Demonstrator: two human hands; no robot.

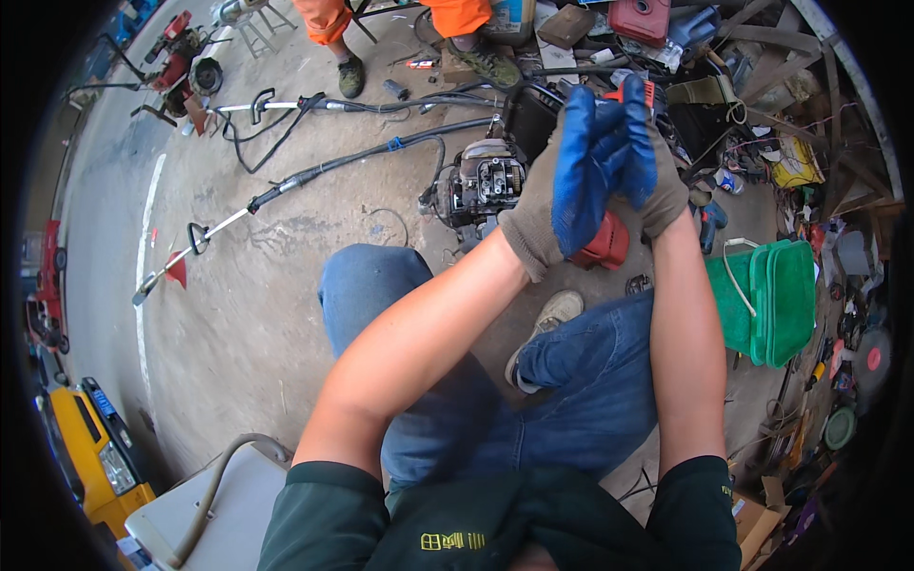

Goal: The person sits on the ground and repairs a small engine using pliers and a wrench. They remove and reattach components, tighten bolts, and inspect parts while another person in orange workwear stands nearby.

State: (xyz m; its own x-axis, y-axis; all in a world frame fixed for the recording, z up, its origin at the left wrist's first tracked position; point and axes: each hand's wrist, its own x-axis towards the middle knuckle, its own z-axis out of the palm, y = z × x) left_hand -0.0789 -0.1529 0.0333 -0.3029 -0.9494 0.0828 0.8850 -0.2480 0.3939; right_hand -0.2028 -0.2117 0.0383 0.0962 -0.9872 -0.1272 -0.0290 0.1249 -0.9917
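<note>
Both my hands wear tan knit gloves with blue coated palms and are raised together in front of me. My left hand (pixel 576 171) shows its blue palm with the fingers stretched upward. My right hand (pixel 649 152) presses against it from the right, fingers overlapping the left fingers. Neither hand holds an object. Just below and behind them lies a red engine cover (pixel 606 244). A small engine (pixel 484 186) with exposed metal parts sits on the concrete floor to the left of my hands.
A brush cutter shaft (pixel 286 186) runs left from the engine; a second one (pixel 314 105) lies further back. A green plastic box (pixel 771 300) stands at right beside cluttered tools. Another person's legs in orange trousers (pixel 328 24) stand at the top. A yellow machine (pixel 90 447) is lower left.
</note>
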